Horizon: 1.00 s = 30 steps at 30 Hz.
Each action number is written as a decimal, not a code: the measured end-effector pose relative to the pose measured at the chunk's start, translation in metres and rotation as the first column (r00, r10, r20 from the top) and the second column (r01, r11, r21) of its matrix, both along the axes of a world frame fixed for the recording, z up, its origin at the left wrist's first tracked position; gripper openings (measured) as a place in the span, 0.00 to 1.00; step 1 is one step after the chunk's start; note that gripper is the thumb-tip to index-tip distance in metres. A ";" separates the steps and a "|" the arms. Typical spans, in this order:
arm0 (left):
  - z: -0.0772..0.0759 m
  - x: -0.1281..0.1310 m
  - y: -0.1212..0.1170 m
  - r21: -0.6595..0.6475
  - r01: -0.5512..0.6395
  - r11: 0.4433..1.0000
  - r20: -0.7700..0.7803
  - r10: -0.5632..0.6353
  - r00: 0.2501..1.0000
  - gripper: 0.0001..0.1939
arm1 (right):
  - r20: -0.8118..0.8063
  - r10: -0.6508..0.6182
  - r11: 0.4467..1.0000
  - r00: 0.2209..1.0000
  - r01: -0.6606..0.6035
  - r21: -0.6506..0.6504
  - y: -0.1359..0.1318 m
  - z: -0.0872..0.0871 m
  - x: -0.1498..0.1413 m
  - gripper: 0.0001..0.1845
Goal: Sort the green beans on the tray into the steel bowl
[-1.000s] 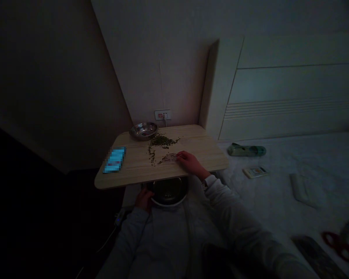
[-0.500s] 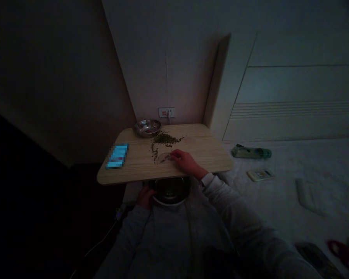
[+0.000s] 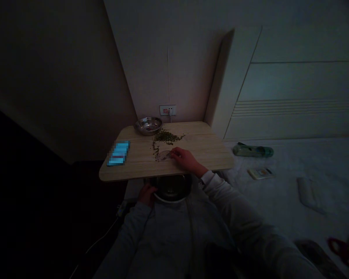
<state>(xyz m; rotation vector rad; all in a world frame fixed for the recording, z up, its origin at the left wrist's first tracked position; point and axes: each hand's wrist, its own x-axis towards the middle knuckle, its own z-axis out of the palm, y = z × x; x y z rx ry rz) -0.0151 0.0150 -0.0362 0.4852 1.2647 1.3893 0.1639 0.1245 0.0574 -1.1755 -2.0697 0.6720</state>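
My right hand (image 3: 184, 158) is over the small wooden table (image 3: 203, 155), its fingers pinched on the edge of a thin, clear, rounded piece of plastic (image 3: 163, 155). That piece lies low at the tabletop, beside a curved trail of small dark green grains (image 3: 166, 136); most of them form a loose heap farther back. What the grains are I cannot make out. Below the table's front edge, my left hand (image 3: 147, 194) grips the left rim of a large dark bowl (image 3: 173, 190) at my lap. Dimness hides the bowl's contents.
A shiny metal bowl (image 3: 148, 126) stands at the table's back left. A phone with a lit blue screen (image 3: 118, 153) lies at the left edge. On the white bedding at right are a greenish bottle (image 3: 253, 150) and another phone (image 3: 261, 173). A wall socket (image 3: 168, 110) holds a plug.
The camera view has shifted slightly. My right hand and the clear plastic piece stay nearly in place at the grain trail, and my left hand keeps its hold on the bowl.
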 end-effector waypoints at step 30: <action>-0.004 0.000 -0.001 0.009 -0.011 1.000 0.015 0.011 1.000 0.11 | 0.083 -0.050 0.999 0.995 0.048 0.020 -0.002 0.003 -0.011 0.11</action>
